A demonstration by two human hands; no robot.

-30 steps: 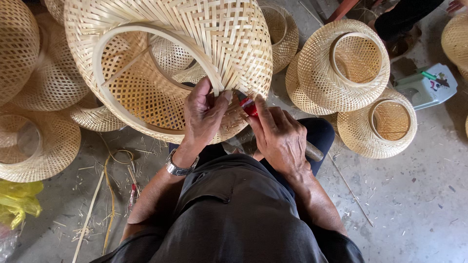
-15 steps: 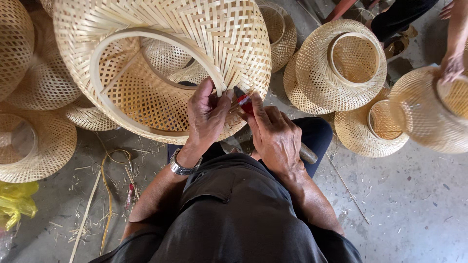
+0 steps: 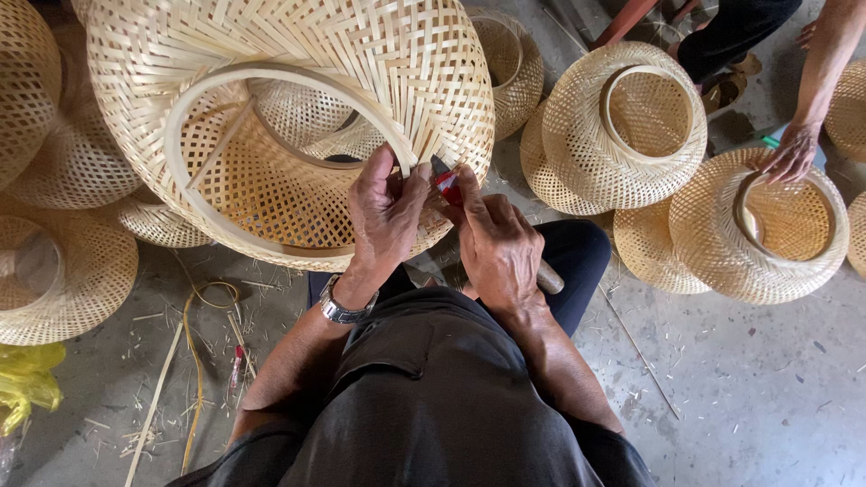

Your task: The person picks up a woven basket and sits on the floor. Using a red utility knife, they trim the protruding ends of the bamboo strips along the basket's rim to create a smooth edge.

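Concrete floor (image 3: 767,397) under us — our left hand (image 3: 386,216) pinches the basket (image 3: 298,117) rim, opening tilted toward us; our right hand (image 3: 492,248) is closed on red-handled cutters (image 3: 446,185) pointing up at that rim — more baskets beyond.

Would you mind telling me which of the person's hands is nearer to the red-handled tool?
Right. The right hand grips the red-handled tool at the basket's rim; the left hand pinches the woven basket just beside it.

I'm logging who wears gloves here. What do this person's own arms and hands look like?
No gloves: both the left hand and right hand are bare, forearms uncovered with no sleeves showing. A silver metal wristwatch sits on the left wrist. No rings visible.
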